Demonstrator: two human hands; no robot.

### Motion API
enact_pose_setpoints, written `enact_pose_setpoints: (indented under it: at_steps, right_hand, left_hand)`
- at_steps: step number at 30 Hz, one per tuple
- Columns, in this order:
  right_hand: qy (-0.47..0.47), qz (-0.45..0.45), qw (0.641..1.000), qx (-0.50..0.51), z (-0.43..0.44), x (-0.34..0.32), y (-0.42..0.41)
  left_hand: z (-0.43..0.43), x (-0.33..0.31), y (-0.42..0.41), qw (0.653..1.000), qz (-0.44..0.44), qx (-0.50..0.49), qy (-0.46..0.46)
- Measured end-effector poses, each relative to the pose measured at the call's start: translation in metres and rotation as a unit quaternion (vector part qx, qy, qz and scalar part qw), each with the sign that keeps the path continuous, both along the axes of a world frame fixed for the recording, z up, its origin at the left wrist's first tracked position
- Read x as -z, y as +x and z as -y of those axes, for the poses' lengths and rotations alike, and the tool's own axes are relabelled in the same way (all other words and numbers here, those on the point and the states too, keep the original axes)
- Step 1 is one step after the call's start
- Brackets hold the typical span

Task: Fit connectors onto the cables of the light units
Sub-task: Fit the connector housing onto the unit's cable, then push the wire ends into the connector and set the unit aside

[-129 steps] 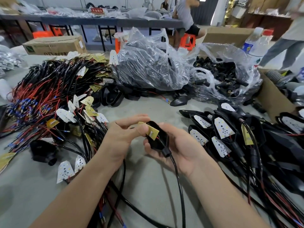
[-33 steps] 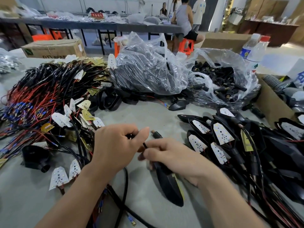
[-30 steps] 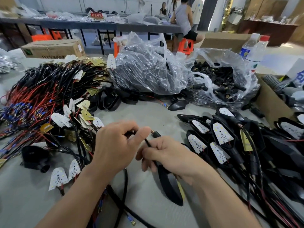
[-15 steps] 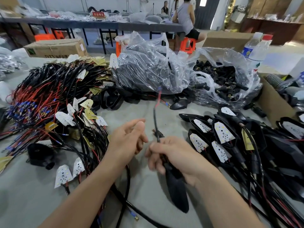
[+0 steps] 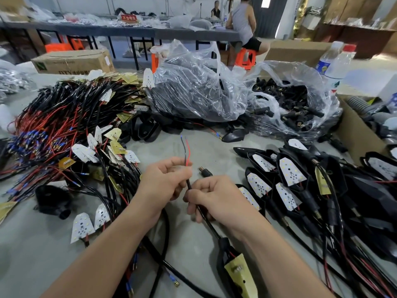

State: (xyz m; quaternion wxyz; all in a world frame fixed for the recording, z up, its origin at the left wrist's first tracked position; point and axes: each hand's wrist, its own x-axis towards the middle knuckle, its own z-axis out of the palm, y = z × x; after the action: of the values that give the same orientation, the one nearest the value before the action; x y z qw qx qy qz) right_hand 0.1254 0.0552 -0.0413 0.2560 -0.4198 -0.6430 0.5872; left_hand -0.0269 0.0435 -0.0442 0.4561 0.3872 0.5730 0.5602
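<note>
Compared with half a second ago, I see that the left hand (image 5: 163,183) has closed. Its fingers were loose beside the cable (image 5: 189,187), and now the thumb and fingers pinch it just under the place where it splits into a red and a black wire. These two wire ends (image 5: 186,150) stand up above the hand, a little apart from each other, and have no connector on them yet. In my head view the right hand (image 5: 217,198) is just beside the left one, its fingers curled around the same cable lower down. One small black connector (image 5: 205,172) with a brass tip sticks out just above the right knuckles; I cannot tell if a finger holds it or if it lies on the grey table (image 5: 214,147). From the right hand the cable goes down to the light unit (image 5: 238,274), which lies on the table near the bottom edge, under the right forearm, with its yellow board facing up. To the left is a pile of wired boards (image 5: 64,117). To the right are black light units in rows (image 5: 290,175). Behind them is an open clear bag of connectors (image 5: 290,104).
</note>
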Motion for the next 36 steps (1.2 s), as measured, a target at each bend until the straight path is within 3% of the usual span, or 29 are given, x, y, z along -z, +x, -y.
enact_pose_setpoints:
  at_steps: [10, 12, 14, 16, 18, 26, 28, 31, 36]
  right_hand:
    - [0.049, 0.091, 0.986, -0.128, 0.003, -0.006, 0.008]
    - [0.077, 0.085, 0.989, -0.088, 0.006, -0.005, 0.007]
    - [0.100, 0.042, 0.993, 0.036, 0.007, -0.001, 0.004]
    - [0.144, 0.018, 0.974, 0.174, 0.002, -0.002, 0.005]
    - [0.208, 0.080, 0.948, 0.227, -0.004, -0.004, 0.007]
    - [0.320, 0.308, 0.888, 0.115, -0.009, 0.008, 0.007]
    - [0.325, 0.292, 0.891, 0.124, -0.005, 0.009, 0.004]
    - [0.325, 0.319, 0.882, 0.120, -0.007, 0.012, 0.002]
    - [0.307, 0.233, 0.905, 0.180, -0.009, 0.009, 0.004]
  left_hand:
    - [-0.007, 0.003, -0.009, 0.996, -0.004, -0.083, 0.031]
    - [-0.008, 0.003, -0.007, 0.996, -0.009, -0.084, 0.031]
    - [-0.008, 0.003, -0.006, 0.996, -0.017, -0.076, 0.032]
    - [-0.007, 0.004, -0.008, 0.997, -0.030, -0.063, 0.036]
    - [-0.004, 0.007, -0.007, 0.997, -0.051, -0.054, 0.034]
    - [-0.016, 0.022, -0.002, 0.984, -0.169, -0.031, 0.035]
    - [-0.012, 0.021, 0.002, 0.976, -0.212, -0.026, 0.039]
    - [-0.011, 0.019, 0.005, 0.977, -0.211, -0.017, 0.024]
    - [-0.004, 0.014, -0.003, 0.967, -0.251, -0.036, 0.034]
